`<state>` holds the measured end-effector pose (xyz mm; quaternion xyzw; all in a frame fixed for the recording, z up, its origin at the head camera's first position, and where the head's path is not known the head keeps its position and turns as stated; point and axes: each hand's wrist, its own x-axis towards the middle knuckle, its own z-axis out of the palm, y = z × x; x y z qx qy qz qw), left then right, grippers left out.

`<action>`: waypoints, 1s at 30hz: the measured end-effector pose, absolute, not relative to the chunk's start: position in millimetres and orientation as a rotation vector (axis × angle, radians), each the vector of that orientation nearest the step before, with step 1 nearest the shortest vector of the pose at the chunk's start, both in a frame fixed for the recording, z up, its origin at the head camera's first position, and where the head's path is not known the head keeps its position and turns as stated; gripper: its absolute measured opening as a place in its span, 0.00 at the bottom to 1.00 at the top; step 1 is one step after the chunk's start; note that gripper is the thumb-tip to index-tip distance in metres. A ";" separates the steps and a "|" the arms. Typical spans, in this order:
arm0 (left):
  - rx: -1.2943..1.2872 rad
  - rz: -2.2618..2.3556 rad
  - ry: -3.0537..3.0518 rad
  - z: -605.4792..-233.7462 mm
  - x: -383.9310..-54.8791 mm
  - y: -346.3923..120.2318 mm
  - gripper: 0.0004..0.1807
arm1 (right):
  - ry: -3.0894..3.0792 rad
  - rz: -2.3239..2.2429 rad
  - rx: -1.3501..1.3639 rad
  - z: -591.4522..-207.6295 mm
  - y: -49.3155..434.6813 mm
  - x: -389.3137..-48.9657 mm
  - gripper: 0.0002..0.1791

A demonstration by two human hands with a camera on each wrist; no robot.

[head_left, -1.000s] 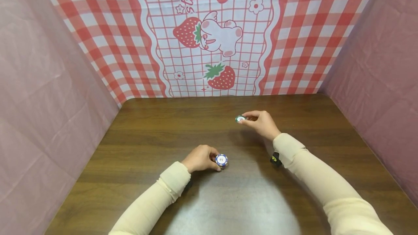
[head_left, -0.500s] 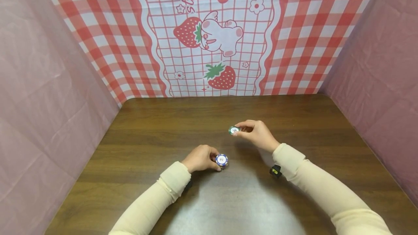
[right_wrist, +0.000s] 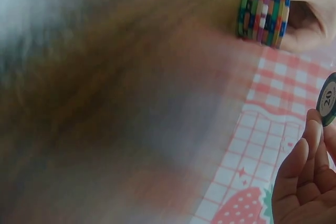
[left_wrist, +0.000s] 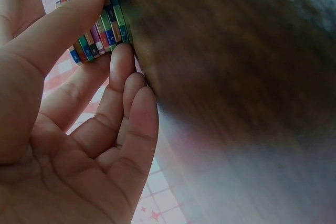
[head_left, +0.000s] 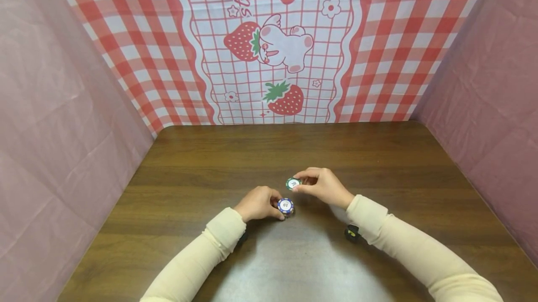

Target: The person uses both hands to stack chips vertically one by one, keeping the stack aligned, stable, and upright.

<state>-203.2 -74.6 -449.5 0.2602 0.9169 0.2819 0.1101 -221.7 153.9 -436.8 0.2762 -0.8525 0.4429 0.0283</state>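
Observation:
A stack of poker chips (right_wrist: 261, 17) in several colours stands on the wooden table, its top chip blue and white with a 10 in the head view. My left hand (head_left: 258, 203) grips this stack from the left, thumb on one side and fingers on the other, as the left wrist view of the stack (left_wrist: 100, 35) shows. Just behind and to the right of it, my right hand (head_left: 325, 186) pinches one green-edged poker chip (head_left: 293, 184) marked 20 between thumb and fingers. That chip (right_wrist: 328, 99) is held above the table, apart from the stack.
The brown wooden table (head_left: 201, 152) ends at a red-and-white checked cloth (head_left: 145, 36) with strawberry prints at the back. Pink curtains hang at the left (head_left: 63, 106) and right (head_left: 483, 82). A dark band (head_left: 352, 233) shows beneath the right wrist.
My right hand has brought the green chip nearer to me and leftward, closer to the stack. The left hand and the stack have stayed in place.

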 end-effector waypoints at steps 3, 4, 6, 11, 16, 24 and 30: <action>0.762 0.818 2.700 -449.7 -203.2 -74.6 0.15 | -2.636 1.372 0.880 -438.6 151.4 -219.0 0.16; 0.762 0.815 2.700 -449.6 -203.2 -74.6 0.15 | -2.638 1.375 0.887 -439.1 150.6 -218.2 0.16; 0.767 0.813 2.701 -450.0 -203.4 -74.6 0.15 | -2.643 1.378 0.900 -440.4 148.8 -216.9 0.16; 0.785 0.806 2.701 -450.1 -203.9 -74.9 0.16 | -2.682 1.338 0.947 -443.7 144.7 -213.3 0.16; 0.782 0.796 2.703 -449.9 -203.9 -74.8 0.15 | -2.721 1.291 0.978 -445.7 142.3 -211.7 0.15; 0.779 0.807 2.701 -450.8 -204.3 -74.4 0.14 | -2.734 1.244 1.042 -446.3 139.5 -209.9 0.15; 0.773 0.819 2.695 -450.8 -204.3 -74.4 0.16 | -2.757 1.202 1.079 -447.1 137.4 -209.4 0.15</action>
